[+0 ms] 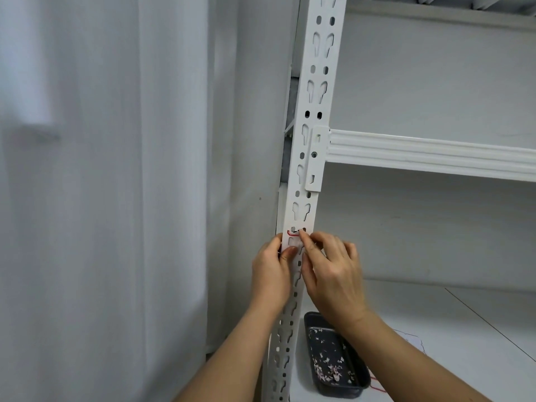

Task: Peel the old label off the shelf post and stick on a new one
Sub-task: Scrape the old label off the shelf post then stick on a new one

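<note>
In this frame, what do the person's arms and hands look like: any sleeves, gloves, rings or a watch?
Both hands are bare: no gloves on the left hand or the right hand. Both forearms are uncovered as far as the bottom edge of the picture, so no sleeve shows. No watch or band shows at either wrist, and no ring on the fingers in view. The nails look short and unpainted.

A white shelf post (307, 146), punched with paired dark slots, carries a white label (293, 238) edged in red. A white ribbed beam (429, 153) crosses pale grey walls. The dark grey tray (361, 385) holds scraps, apparently white and pink, beside a sheer white curtain (116, 198).
</note>
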